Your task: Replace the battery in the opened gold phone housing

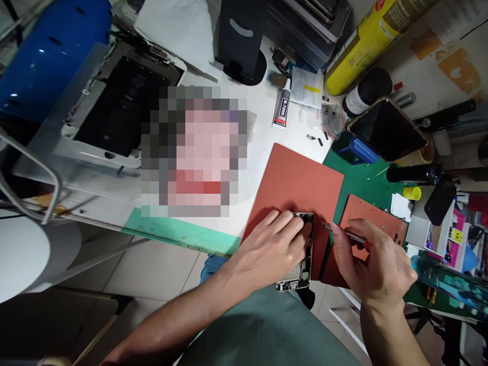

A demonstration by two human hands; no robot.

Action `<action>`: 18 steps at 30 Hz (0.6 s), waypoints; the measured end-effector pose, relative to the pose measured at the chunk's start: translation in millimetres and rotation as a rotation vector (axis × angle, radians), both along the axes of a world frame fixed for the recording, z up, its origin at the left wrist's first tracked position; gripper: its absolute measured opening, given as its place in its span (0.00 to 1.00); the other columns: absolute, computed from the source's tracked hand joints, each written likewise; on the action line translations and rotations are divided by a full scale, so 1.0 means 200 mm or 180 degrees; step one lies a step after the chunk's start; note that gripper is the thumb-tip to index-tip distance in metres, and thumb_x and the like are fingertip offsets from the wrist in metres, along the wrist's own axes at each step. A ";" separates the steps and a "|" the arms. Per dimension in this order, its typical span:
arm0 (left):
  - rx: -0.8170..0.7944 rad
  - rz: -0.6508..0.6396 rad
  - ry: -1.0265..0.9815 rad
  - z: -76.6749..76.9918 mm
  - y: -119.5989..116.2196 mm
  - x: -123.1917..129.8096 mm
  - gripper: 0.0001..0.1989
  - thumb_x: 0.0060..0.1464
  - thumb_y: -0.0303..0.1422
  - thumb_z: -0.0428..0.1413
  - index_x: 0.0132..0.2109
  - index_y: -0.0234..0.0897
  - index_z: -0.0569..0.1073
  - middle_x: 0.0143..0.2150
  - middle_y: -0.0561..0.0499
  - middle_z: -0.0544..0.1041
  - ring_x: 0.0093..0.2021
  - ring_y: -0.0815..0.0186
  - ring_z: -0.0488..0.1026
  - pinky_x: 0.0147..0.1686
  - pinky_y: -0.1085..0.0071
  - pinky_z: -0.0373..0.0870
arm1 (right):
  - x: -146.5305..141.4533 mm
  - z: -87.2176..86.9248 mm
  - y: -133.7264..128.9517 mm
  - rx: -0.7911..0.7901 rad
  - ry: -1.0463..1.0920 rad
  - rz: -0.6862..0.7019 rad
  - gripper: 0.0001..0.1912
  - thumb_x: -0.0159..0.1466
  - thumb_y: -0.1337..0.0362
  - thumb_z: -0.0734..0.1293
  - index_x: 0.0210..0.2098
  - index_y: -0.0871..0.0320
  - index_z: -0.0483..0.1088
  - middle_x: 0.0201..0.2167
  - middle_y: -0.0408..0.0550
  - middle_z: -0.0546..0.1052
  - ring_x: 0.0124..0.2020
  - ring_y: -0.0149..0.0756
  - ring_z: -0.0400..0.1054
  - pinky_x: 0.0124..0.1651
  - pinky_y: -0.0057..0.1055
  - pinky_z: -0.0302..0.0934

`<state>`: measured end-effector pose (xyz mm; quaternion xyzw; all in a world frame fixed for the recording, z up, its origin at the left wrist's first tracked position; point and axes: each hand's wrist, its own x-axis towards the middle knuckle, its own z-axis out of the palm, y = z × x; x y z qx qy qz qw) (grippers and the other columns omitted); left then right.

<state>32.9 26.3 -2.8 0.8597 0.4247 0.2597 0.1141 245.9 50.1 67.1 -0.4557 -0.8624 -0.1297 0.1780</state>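
White surface (pixel 263 147), crowded along its far and right sides; a green mat (pixel 364 165) covers the right part, with a reddish-brown pad (pixel 305 173) near the person. Open phone (pixel 305 262) at that pad's near edge, its lower end reaching toward the person's lap.

Left hand (pixel 276 245): fingers bent over the phone's upper half, gripping it and hiding much of the inside. Right hand (pixel 383 264): thumb and fingers closed on a slim tool (pixel 327 227), tip pointing at the phone's upper right edge, just beside it; contact cannot be told.

Stage, as judged: phone is opened up, inner parts bare at the lower end, no screen or cover fitted over them. Work inside looks under way; closing up is left. Which part is being worked on: hidden by the fingers.

Around: smaller reddish pad (pixel 371 211) beneath and beyond the right hand, bits on it. Farther off, a glue tube (pixel 282 108), small packets (pixel 324 118), a dark-screened phone (pixel 389 129) propped up, a yellow can (pixel 353 53). Far left, an opened tablet-like device (pixel 114 99). Blurred patch mid-surface, contents unreadable.

In the way: chiefly the left fingers, blocking the view. Clutter sits apart from the tool tip.
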 end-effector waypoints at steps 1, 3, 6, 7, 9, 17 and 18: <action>-0.0023 -0.0015 0.0034 0.00 0.00 0.00 0.07 0.67 0.28 0.58 0.37 0.35 0.76 0.42 0.45 0.75 0.45 0.55 0.71 0.47 0.57 0.68 | 0.00 0.01 0.00 -0.0018 -0.0027 -0.0013 0.15 0.68 0.65 0.78 0.51 0.57 0.73 0.30 0.41 0.82 0.23 0.29 0.72 0.31 0.28 0.67; -0.0077 -0.0044 0.0094 0.00 0.00 -0.01 0.06 0.68 0.28 0.57 0.40 0.35 0.77 0.44 0.45 0.76 0.46 0.55 0.71 0.48 0.57 0.68 | -0.01 0.01 0.01 -0.0050 -0.0035 -0.0023 0.14 0.68 0.66 0.77 0.50 0.59 0.73 0.31 0.43 0.82 0.25 0.30 0.73 0.32 0.28 0.68; -0.0140 -0.0057 0.0134 0.00 0.00 0.00 0.06 0.68 0.29 0.57 0.42 0.35 0.78 0.45 0.45 0.75 0.46 0.55 0.71 0.48 0.57 0.67 | -0.02 0.01 0.01 -0.0056 0.0004 0.0043 0.13 0.68 0.68 0.77 0.49 0.60 0.73 0.31 0.42 0.82 0.25 0.29 0.73 0.32 0.28 0.67; -0.0151 -0.0058 0.0149 0.00 0.00 0.00 0.06 0.68 0.29 0.57 0.42 0.35 0.78 0.44 0.45 0.75 0.46 0.55 0.71 0.48 0.57 0.67 | -0.02 0.01 0.02 -0.0033 0.0010 0.0080 0.13 0.68 0.68 0.78 0.49 0.60 0.73 0.31 0.42 0.82 0.25 0.28 0.73 0.31 0.27 0.67; -0.0159 -0.0058 0.0182 0.00 0.00 0.00 0.07 0.68 0.30 0.57 0.40 0.36 0.77 0.43 0.44 0.75 0.46 0.54 0.71 0.47 0.57 0.66 | -0.01 0.01 0.02 0.0006 0.0012 0.0112 0.14 0.67 0.68 0.78 0.49 0.60 0.73 0.30 0.41 0.82 0.24 0.27 0.71 0.31 0.27 0.66; -0.0164 -0.0081 0.0254 0.00 0.00 0.01 0.06 0.68 0.28 0.56 0.43 0.35 0.79 0.46 0.44 0.74 0.46 0.54 0.71 0.48 0.56 0.66 | 0.00 0.00 0.01 -0.0167 0.0095 0.0099 0.14 0.67 0.68 0.78 0.48 0.62 0.74 0.31 0.43 0.81 0.27 0.30 0.74 0.33 0.28 0.66; -0.0158 -0.0077 0.0252 0.00 0.00 0.01 0.06 0.68 0.28 0.56 0.42 0.35 0.79 0.46 0.44 0.74 0.46 0.54 0.70 0.48 0.56 0.66 | 0.00 0.00 0.01 -0.0187 0.0095 0.0087 0.13 0.67 0.68 0.78 0.49 0.62 0.74 0.32 0.43 0.81 0.28 0.30 0.75 0.33 0.28 0.66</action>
